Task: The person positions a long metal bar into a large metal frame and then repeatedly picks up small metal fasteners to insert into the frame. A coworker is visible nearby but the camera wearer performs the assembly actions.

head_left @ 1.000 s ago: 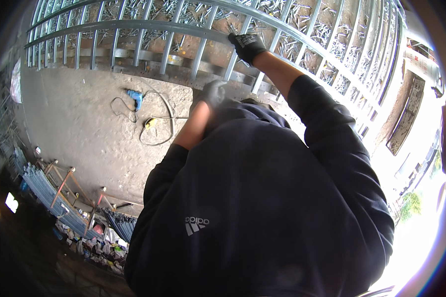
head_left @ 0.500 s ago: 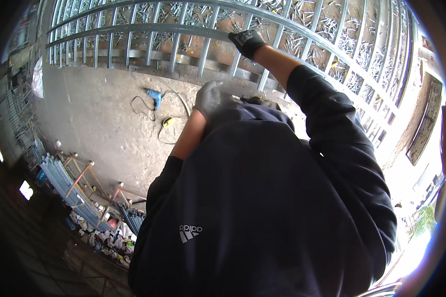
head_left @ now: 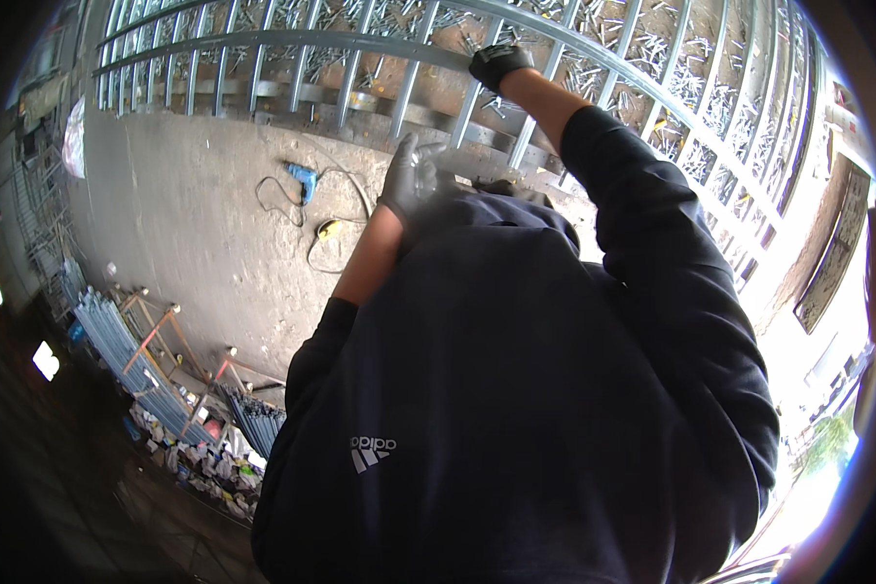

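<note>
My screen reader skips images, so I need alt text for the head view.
A gloved right hand grips the top rail of a grey metal gate, while the gloved left hand is raised near the chest. Below lie a blue power tool and stacked metal tubes.

A grey concrete floor [head_left: 185, 224] spreads at left, with a blue power drill [head_left: 303, 180] and looping cable [head_left: 336, 243] lying far off. Nearer left, bundled metal pipes [head_left: 117, 350] rest on trestles [head_left: 165, 336]. Bright daylight glares at right.
</note>
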The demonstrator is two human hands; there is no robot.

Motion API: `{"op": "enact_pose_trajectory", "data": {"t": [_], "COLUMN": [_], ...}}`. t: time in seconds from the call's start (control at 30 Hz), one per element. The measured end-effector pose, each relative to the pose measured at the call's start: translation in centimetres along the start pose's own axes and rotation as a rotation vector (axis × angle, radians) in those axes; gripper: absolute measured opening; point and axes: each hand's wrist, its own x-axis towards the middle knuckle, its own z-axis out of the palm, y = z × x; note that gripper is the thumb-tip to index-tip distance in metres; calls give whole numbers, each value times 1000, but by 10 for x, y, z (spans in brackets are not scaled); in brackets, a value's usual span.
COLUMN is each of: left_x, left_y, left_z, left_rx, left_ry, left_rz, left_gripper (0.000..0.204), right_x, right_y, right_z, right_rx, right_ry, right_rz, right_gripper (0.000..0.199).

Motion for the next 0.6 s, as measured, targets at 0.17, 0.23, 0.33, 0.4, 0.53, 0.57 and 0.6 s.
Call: {"op": "enact_pose_trajectory", "data": {"t": [0.17,0.23,0.33,0.4,0.53,0.57,0.6], "left_x": [-20,-24,-15,2,15,16,17], "left_y": [17,24,37,48,72,81,86], "left_z": [8,11,14,14,-1,-6,-6], "left_rx": [-70,-23,33,52,-35,-58,-62], "left_ry": [-161,-181,-111,-57,-338,-425,-382], "left_rz": [43,31,-10,-4,-22,-128,-221], "left_gripper": [95,95,84,66,50,49,48], "right_x": [-4,-14,-69,-87,-100,-99,-95], "right_y": [4,-27,-83,-114,-151,-156,-160], "right_z": [-11,-13,-5,-14,-37,-40,-41], "right_rx": [320,372,545,701,696,719,764], "right_ry": [306,20,-172,-55,283,301,345], "right_rz": [-85,-459,-352,-218,1,37,6], "right_gripper": [62,58,52,35,24,22,20]}}
